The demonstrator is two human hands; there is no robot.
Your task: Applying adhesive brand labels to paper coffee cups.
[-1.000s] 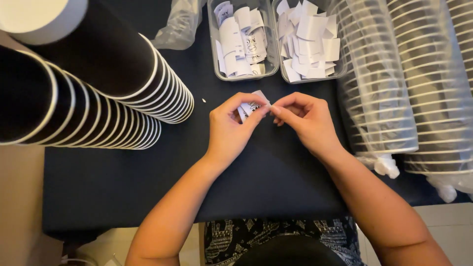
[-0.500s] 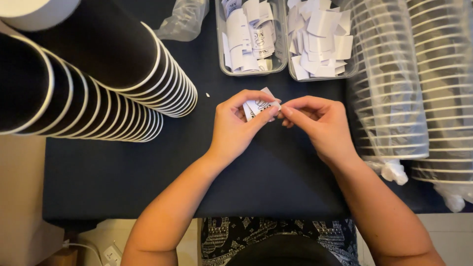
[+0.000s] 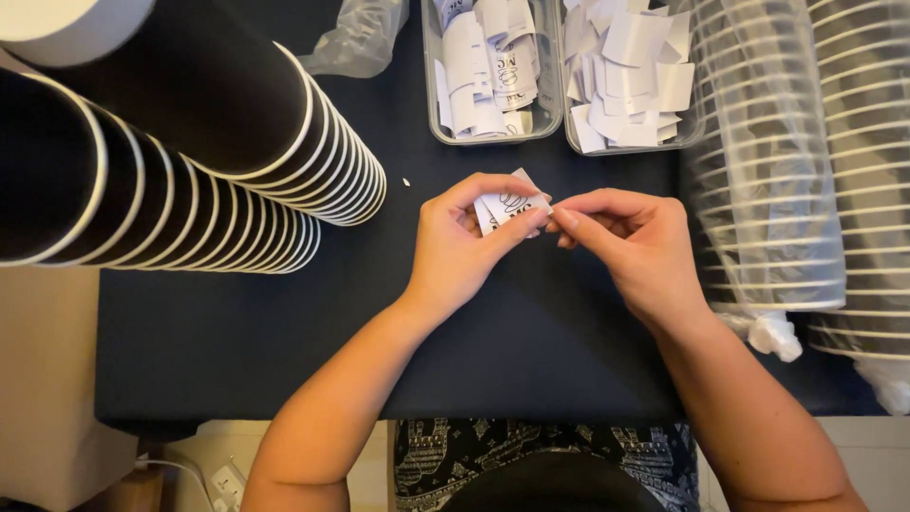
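Over the middle of the dark desk (image 3: pixel 237 332), the left hand (image 3: pixel 460 251) pinches a small stack of white stickers (image 3: pixel 507 207); the right hand (image 3: pixel 635 246) pinches its edge. 2 clear trays (image 3: pixel 550 123) sit at the far edge.

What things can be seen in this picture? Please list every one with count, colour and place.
paper slips: a small bunch, white with dark print, pinched between both hands
clear tubs: two, full of white slips, top centre
cup stacks: two, black with white rims, left
wrapped cup stacks: two in clear plastic, right
plastic bag: one, clear, top
table: one, dark blue
left hand: holds slips
right hand: fingertips at slips
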